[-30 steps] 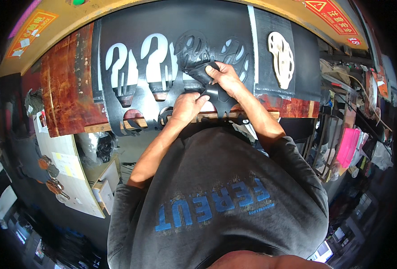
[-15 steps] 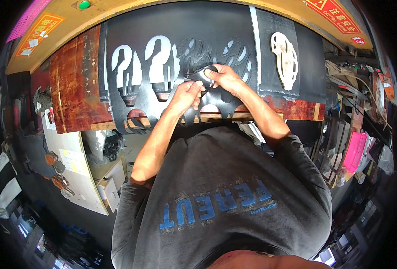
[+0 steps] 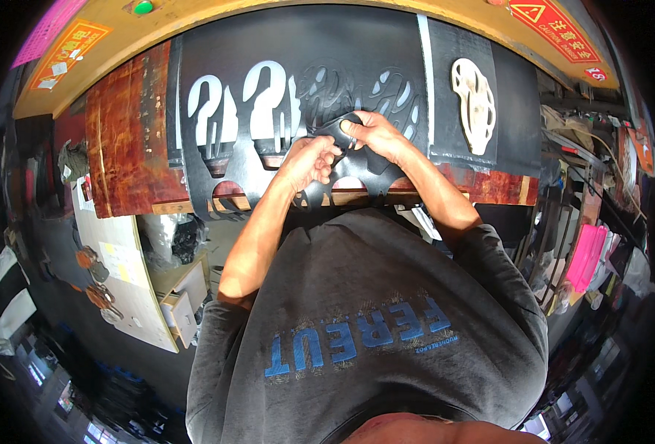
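We cannot see all of the black piece [image 3: 346, 133], since the right fingers [image 3: 359, 127] cover part of it, and whether the left fingers [image 3: 320, 146] pinch it or merely touch it we cannot tell. The yellow frame [image 3: 124, 41] leaves our view at the top, and the dark clutter [image 3: 127, 396] at lower left blurs beyond naming.

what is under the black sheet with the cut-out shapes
A white surface shows through the large openings at the left of the black sheet, with reddish-brown wood showing nearer the person. What lies under its solid parts is covered.
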`<move>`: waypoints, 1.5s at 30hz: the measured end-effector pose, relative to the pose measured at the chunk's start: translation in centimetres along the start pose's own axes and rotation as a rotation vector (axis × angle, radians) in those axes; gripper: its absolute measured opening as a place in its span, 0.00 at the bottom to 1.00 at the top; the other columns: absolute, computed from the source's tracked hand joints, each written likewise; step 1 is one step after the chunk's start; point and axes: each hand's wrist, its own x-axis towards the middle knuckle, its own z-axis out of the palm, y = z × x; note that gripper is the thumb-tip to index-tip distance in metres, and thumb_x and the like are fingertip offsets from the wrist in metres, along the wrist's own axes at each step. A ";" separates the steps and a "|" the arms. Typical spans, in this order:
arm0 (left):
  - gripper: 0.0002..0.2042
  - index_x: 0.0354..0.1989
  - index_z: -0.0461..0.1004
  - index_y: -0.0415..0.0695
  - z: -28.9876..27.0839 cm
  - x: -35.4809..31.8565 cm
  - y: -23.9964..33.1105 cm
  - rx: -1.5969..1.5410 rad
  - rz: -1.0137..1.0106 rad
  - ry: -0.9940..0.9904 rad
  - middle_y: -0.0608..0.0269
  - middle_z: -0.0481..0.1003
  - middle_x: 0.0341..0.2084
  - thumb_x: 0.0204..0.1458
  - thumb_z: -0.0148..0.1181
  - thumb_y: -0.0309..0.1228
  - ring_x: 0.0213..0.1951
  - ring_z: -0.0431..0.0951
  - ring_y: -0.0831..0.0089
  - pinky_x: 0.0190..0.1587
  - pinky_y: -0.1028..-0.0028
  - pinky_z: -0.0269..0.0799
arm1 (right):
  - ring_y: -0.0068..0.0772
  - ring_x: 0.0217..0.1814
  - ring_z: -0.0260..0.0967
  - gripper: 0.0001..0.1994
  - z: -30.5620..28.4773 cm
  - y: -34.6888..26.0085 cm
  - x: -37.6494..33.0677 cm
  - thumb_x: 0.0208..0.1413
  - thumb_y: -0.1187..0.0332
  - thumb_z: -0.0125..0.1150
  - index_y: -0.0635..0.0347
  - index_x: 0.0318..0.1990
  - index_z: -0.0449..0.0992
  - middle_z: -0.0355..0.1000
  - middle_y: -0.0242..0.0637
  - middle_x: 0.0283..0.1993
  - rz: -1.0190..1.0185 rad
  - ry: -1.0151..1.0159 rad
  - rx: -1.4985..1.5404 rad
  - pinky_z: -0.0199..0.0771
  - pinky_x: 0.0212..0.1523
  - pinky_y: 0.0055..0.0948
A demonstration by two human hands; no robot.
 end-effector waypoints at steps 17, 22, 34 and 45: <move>0.14 0.46 0.80 0.37 -1.4 0.8 -1.9 0.310 0.126 -0.051 0.65 0.76 0.25 0.73 0.58 0.38 0.19 0.77 0.75 0.24 0.74 0.75 | 0.17 0.36 0.73 0.13 0.5 0.1 0.0 0.71 0.56 0.65 0.56 0.46 0.83 0.79 0.25 0.37 0.003 0.089 0.177 0.76 0.37 0.22; 0.16 0.45 0.80 0.37 -1.5 0.8 -1.4 0.229 0.076 -0.146 0.67 0.75 0.25 0.70 0.63 0.42 0.21 0.76 0.76 0.25 0.74 0.75 | 0.17 0.35 0.73 0.14 0.2 0.3 0.3 0.71 0.55 0.66 0.56 0.47 0.83 0.78 0.25 0.35 0.028 0.096 0.168 0.76 0.37 0.22; 0.20 0.25 0.73 0.46 -1.9 2.5 -3.0 0.366 0.258 -0.184 0.72 0.69 0.18 0.68 0.66 0.44 0.19 0.68 0.79 0.22 0.74 0.63 | 0.17 0.33 0.71 0.12 1.1 -0.6 -0.1 0.72 0.59 0.64 0.59 0.47 0.84 0.79 0.25 0.35 0.036 0.239 0.151 0.76 0.34 0.23; 0.17 0.28 0.75 0.46 -2.2 2.7 -3.7 0.278 0.266 -0.197 0.73 0.68 0.18 0.70 0.64 0.41 0.19 0.66 0.80 0.23 0.75 0.63 | 0.17 0.34 0.71 0.10 1.2 -1.5 -1.0 0.72 0.64 0.64 0.61 0.48 0.85 0.81 0.26 0.36 -0.078 0.354 0.012 0.74 0.38 0.24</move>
